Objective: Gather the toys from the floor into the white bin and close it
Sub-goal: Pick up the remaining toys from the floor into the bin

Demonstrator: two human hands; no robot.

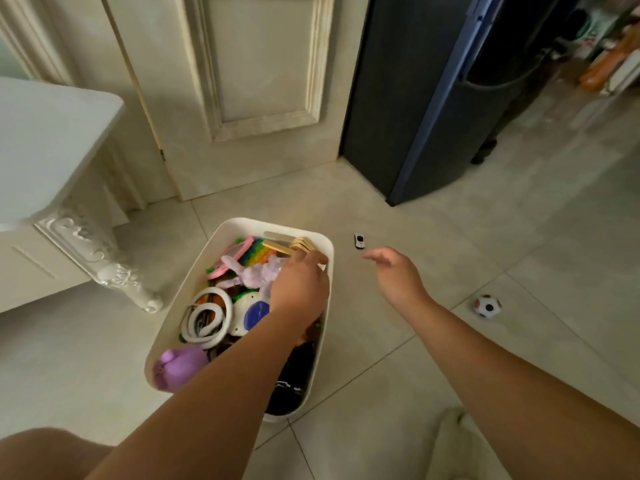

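Note:
The white bin stands open on the tiled floor, packed with toys: white rings, a purple plush, a lilac figure and a rainbow-coloured piece. My left hand is inside the bin at its far right corner, fingers curled on a wooden toy. My right hand hovers over the floor to the right of the bin, fingers stretched and holding nothing. A small toy car lies just beyond its fingertips, untouched. A little black, white and red ball lies on the floor further right.
A cream door stands behind the bin. A white ornate cabinet is at the left, its carved leg close to the bin. A dark appliance stands at the back right. A pale object lies at the bottom edge.

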